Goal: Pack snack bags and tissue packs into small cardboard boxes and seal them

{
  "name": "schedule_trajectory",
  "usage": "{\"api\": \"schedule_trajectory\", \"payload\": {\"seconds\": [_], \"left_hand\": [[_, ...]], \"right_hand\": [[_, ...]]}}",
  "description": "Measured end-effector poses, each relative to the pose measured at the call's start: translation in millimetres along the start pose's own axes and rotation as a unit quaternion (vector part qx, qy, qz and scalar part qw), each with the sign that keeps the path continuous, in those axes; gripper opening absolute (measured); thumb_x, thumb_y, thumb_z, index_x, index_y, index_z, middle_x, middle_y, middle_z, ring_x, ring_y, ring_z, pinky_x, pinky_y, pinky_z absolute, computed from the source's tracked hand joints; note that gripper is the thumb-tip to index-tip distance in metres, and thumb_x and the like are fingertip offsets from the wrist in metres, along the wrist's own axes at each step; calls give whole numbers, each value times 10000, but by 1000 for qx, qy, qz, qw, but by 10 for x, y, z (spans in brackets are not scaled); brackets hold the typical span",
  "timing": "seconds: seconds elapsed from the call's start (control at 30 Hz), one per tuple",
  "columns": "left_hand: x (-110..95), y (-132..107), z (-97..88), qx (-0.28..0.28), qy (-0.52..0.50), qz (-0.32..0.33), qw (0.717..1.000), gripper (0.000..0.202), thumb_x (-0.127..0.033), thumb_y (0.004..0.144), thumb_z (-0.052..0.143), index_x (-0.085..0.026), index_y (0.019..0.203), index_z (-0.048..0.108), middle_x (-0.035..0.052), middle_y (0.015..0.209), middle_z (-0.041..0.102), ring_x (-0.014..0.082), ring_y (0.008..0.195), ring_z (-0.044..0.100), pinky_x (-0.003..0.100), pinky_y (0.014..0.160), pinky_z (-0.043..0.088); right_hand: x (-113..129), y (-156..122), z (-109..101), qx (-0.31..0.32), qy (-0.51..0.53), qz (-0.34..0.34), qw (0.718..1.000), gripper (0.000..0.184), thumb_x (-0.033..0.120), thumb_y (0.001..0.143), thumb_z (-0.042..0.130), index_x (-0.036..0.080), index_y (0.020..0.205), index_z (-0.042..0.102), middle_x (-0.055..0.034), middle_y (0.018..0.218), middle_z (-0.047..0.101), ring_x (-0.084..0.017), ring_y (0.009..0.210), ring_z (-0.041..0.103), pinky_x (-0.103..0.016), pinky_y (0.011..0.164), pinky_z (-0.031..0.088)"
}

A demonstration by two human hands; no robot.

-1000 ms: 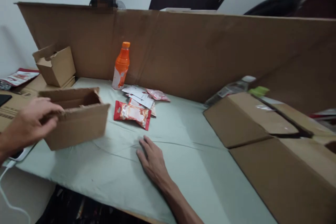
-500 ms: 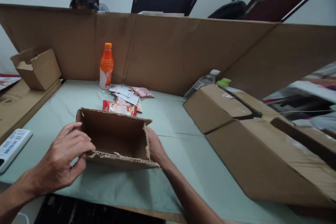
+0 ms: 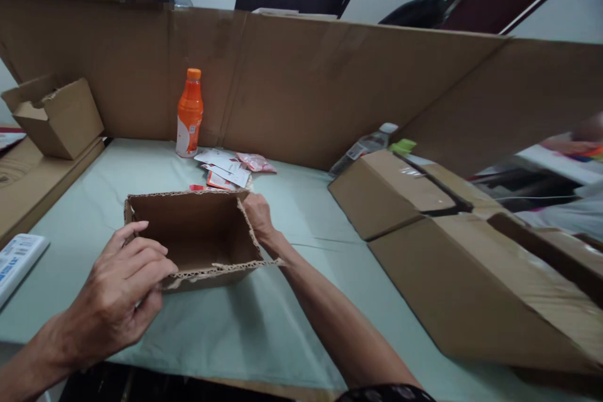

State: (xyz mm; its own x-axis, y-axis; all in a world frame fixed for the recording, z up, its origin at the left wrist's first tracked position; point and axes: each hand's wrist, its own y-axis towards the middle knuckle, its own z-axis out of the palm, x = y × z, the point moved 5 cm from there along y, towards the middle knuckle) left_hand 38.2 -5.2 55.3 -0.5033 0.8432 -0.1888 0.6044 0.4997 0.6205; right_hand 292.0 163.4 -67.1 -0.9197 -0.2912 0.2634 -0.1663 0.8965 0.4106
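An open-topped brown cardboard box (image 3: 193, 245) with torn corrugated edges sits on the pale green table cover (image 3: 264, 326) in front of me. My left hand (image 3: 122, 292) grips its near left corner, fingers curled over the rim. My right hand (image 3: 258, 217) holds the far right corner from outside, fingers partly hidden behind the wall. The box looks empty inside. Behind it lie several snack packets (image 3: 228, 169) and an orange drink bottle (image 3: 189, 113) stands upright.
A tall cardboard screen (image 3: 330, 88) walls the back and right. Flattened cardboard boxes (image 3: 447, 251) lie at right, with a clear bottle (image 3: 362, 147) behind. A small open box (image 3: 59, 119) sits far left; a white device (image 3: 16, 260) lies at the left edge. A person's head shows beyond the screen.
The box went from the left side to the middle in front of me. My right hand left the table and took the box's right side, then slid to its far corner.
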Motion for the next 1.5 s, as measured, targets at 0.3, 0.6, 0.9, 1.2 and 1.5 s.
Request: {"api": "schedule_trajectory", "payload": {"seconds": [0.3,0.6,0.9,1.2,1.5], "left_hand": [[-337,-138,-169,-164,63,45,983,398,10,741,686,-161,1101,690,133,1276,672,358,1321,581,586,1169,434],[-835,-132,1254,74,-428,-263,862,716,-282,832,779,-198,1490,508,179,1510,579,358,1362,578,523,1117,505],[-766,-145,1663,-17,-643,-488,590,530,-445,631,974,-152,994,722,62,954,795,177,819,701,280,787,581],[-791,-71,1740,-18,-667,-464,583,653,-394,632,975,-177,1172,678,94,1156,771,236,1037,709,331,918,578],[-820,-112,1776,66,-662,-446,599,595,-418,722,907,-157,1188,646,120,1173,742,261,1023,697,386,934,559]], "right_hand": [[-829,-1354,-986,-123,368,271,881,388,549,768,679,180,861,751,-34,688,728,-193,531,642,-320,516,528],[-203,-2623,-837,-43,691,395,604,366,393,589,972,209,862,812,-82,891,822,-231,726,772,-333,714,630],[399,-2755,-726,102,712,239,652,765,603,749,854,262,1399,636,-132,1441,648,-321,1303,633,-473,1093,502],[328,-2842,-759,-41,577,340,741,352,468,788,837,225,998,691,-74,994,791,-232,934,743,-353,862,605],[392,-2836,-856,-20,559,325,763,419,422,759,843,232,1094,679,-66,1052,794,-232,921,751,-339,821,612]]}}
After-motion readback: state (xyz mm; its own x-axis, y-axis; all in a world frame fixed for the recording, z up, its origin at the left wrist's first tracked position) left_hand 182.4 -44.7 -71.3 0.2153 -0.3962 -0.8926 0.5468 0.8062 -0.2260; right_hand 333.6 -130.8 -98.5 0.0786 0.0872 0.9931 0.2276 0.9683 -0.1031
